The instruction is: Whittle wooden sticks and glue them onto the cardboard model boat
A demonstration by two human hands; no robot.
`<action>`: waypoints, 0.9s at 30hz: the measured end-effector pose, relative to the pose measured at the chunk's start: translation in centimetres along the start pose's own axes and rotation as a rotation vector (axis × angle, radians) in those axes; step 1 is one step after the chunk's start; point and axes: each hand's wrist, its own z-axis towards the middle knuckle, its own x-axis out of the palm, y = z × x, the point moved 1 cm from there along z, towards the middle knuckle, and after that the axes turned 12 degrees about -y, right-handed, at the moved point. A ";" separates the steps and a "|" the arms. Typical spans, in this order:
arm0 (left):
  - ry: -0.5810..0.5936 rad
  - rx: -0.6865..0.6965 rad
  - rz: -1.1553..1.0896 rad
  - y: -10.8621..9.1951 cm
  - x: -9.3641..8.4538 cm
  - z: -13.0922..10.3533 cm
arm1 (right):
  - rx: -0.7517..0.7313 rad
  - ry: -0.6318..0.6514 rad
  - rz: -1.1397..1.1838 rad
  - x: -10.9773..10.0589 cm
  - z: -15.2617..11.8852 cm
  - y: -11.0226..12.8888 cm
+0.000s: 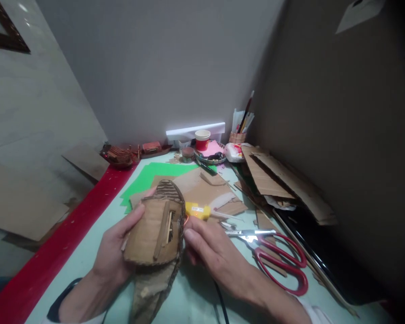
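My left hand (116, 245) grips a model boat made of brown cardboard (148, 234) by its left side, tilted up above the table. The boat has a cabin roof with a narrow slot and a ribbed end pointing away from me. My right hand (211, 247) is closed at the boat's right side, around a yellow hot glue gun (197, 210); its orange trigger shows by my fingers, while the handle is hidden. A pale glue stick (226, 216) sticks out to the right. Red-handled scissors (280, 256) lie open beside my right forearm.
Cardboard pieces (202, 184) and green sheets (145, 180) cover the table's middle. More cardboard (290, 184) is stacked at right above a black glossy panel (337, 256). Finished model boats (119, 155), a paper cup (202, 140) and a pencil holder (238, 136) stand along the wall.
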 end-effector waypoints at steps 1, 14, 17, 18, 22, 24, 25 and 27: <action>0.020 -0.001 -0.012 0.1 -0.1 0.0 | 0.000 0.008 0.001 0.1 -0.1 -0.2; -0.021 -0.064 0.025 0.4 -0.6 -0.3 | -0.052 -0.013 -0.041 0.2 -0.6 -1.0; -0.013 0.002 0.066 0.5 0.0 -0.9 | -0.021 0.019 -0.078 0.2 -0.8 -0.8; -0.009 0.008 0.084 0.5 0.2 -1.0 | -0.019 0.026 -0.098 0.3 -0.8 -0.8; -0.082 -0.002 0.087 0.5 0.4 -1.0 | -0.002 0.044 -0.155 0.3 -1.0 -0.5; -0.113 -0.021 0.085 0.4 0.3 -0.9 | 0.030 0.061 -0.151 0.1 -1.1 -0.1; -0.103 -0.031 0.091 0.4 0.2 -0.8 | 0.043 0.062 -0.141 0.0 -1.1 0.0; -0.055 -0.034 0.118 0.4 0.0 -0.7 | 0.049 0.038 -0.108 -0.1 -1.2 0.2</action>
